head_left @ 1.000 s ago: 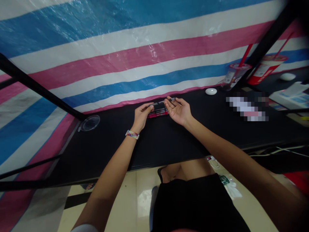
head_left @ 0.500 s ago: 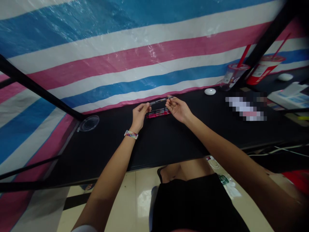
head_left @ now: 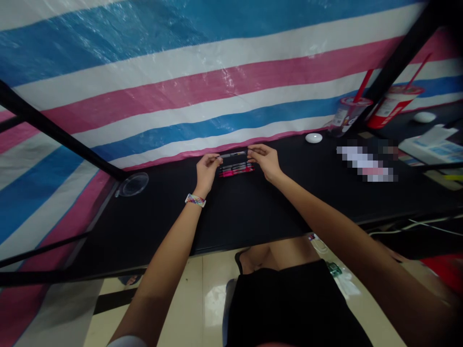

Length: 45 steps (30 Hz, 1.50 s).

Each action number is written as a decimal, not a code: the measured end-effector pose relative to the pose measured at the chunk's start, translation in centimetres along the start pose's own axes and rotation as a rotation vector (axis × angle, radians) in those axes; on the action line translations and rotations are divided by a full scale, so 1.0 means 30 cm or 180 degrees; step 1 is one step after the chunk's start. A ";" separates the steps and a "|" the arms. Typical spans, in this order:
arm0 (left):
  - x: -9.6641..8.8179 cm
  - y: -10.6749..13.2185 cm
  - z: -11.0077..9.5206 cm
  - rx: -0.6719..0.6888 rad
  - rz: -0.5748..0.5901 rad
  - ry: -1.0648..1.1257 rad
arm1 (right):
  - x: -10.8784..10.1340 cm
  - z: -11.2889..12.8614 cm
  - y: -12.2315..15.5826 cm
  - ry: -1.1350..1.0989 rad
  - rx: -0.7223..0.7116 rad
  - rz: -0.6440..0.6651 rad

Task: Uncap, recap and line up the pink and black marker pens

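Observation:
A slim grey and black pen (head_left: 233, 154) stretches level between my two hands. My left hand (head_left: 207, 169) pinches its left end between thumb and finger; a colourful woven band circles that wrist. At the other end, my right hand (head_left: 265, 160) grips the pen with its fingertips, fingers bent. Just nearer to me, several pens (head_left: 237, 169) lie side by side on the black table (head_left: 173, 207); the nearest are pink-red, those behind them darker. Whether the held pen touches the tabletop I cannot tell.
A round clear plastic lid (head_left: 133, 184) lies at the table's left. On the right are a white oval object (head_left: 313, 138), a clear cup (head_left: 347, 115) with a red straw, a red-and-white cup (head_left: 392, 107) and a white device (head_left: 436, 144). Striped sheeting (head_left: 217, 91) hangs behind.
The pen has come down from a tilt to nearly level above the row of pens. My right hand has turned, its fingers now more curled over the pen's end.

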<state>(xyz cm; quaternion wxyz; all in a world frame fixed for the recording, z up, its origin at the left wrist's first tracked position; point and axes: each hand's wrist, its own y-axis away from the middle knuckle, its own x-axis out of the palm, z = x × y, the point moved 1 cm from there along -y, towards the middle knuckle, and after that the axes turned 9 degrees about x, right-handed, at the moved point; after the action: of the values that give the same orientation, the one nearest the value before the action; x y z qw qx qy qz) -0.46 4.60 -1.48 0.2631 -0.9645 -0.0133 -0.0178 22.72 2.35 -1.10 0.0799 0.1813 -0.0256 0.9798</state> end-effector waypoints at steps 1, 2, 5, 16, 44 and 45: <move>-0.003 -0.002 0.004 0.0041 0.0001 -0.0107 | -0.004 -0.003 -0.007 0.0149 -0.0084 -0.0021; -0.006 -0.003 0.008 0.0083 0.0001 -0.0224 | -0.010 -0.004 -0.013 0.0357 -0.0206 -0.0042; -0.015 -0.004 0.018 0.0128 -0.0022 -0.0521 | -0.030 -0.002 -0.026 0.1166 -0.0700 -0.0051; -0.046 -0.006 0.063 0.0017 0.0007 -0.0965 | -0.073 -0.034 -0.043 0.2818 -0.1204 0.0213; -0.029 0.016 0.027 -0.0123 0.0447 -0.2697 | -0.081 -0.084 -0.065 0.3893 -0.1408 0.0618; -0.029 0.016 0.027 -0.0108 0.0449 -0.2702 | -0.082 -0.085 -0.067 0.3899 -0.1420 0.0618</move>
<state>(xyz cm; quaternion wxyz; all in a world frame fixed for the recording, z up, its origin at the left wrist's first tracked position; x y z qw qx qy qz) -1.30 4.59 -2.46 0.2190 -0.8890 -0.0542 0.3985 24.44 4.15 -4.33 0.0269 -0.4331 -0.1942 0.8798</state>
